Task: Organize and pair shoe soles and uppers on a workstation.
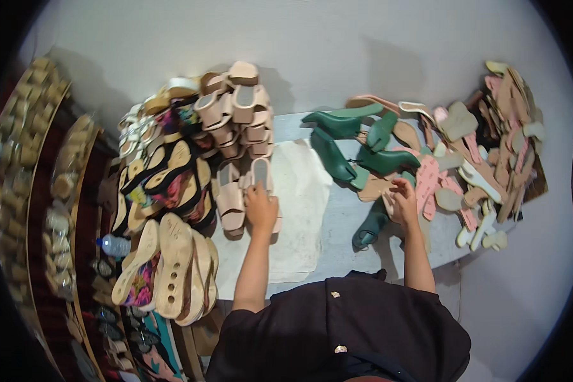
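Observation:
My left hand (261,207) is closed over a pale pink slide sandal (261,169), hiding its strap. Close on its left lies a matching sandal (230,205). Above both, a stack of similar pink sandals (245,105) leans toward the wall. My right hand (401,202) is raised over the table with its fingers loosely apart and nothing visible in them. Just below and left of it rests a dark green shoe last (370,228). Several more green lasts (388,160) lie above that hand, beside tan and pink insole pieces (430,181).
A white sheet (299,216) covers the middle of the table. Wedge soles (172,267) and patterned wedge sandals (172,172) crowd the left side. A heap of insoles (509,140) fills the far right corner. Shelves of lasts and heels (28,127) and a water bottle (114,245) stand left.

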### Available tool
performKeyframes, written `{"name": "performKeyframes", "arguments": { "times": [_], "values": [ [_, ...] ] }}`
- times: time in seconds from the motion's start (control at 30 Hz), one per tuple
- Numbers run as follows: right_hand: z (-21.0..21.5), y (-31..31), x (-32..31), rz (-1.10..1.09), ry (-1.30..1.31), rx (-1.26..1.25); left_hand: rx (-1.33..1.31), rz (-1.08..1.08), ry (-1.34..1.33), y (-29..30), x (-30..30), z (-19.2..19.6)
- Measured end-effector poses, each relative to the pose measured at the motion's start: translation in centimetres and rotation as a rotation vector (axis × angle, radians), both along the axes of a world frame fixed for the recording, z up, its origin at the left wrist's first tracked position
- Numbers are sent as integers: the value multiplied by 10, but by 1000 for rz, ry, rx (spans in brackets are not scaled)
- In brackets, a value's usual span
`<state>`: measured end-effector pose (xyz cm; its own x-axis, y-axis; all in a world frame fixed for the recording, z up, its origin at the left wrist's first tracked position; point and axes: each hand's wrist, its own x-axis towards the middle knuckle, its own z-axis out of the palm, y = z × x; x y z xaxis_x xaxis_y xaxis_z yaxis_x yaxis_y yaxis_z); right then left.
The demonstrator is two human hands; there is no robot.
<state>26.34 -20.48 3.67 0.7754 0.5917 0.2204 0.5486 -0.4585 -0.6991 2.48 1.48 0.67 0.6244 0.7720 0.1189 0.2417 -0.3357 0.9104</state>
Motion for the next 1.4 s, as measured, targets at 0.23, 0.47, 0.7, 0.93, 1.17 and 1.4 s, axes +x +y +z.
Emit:
{"name": "performKeyframes", "arguments": {
  "times": [0.23, 0.47, 0.7, 0.93, 1.17, 1.4],
  "values": [
    [-6, -76, 24, -139, -4, -81, 36, -131, 21, -1, -11, -6],
    [-10, -98, 3, -165, -31, -146, 89, -149, 16, -26, -28, -14],
    [-7, -108, -5, -187, -56, -221, 132, -162, 9, -35, -26, -15],
    [-11, -119, -5, -171, -75, -265, 178, -154, 13, -34, -32, -12],
    [-4, -33, -49, 2, -160, -197, 234, -76, 15, -42, -44, -10],
    [4, 68, -91, 324, -247, -103, 289, 152, 46, -45, -95, -6]
  ]
}}
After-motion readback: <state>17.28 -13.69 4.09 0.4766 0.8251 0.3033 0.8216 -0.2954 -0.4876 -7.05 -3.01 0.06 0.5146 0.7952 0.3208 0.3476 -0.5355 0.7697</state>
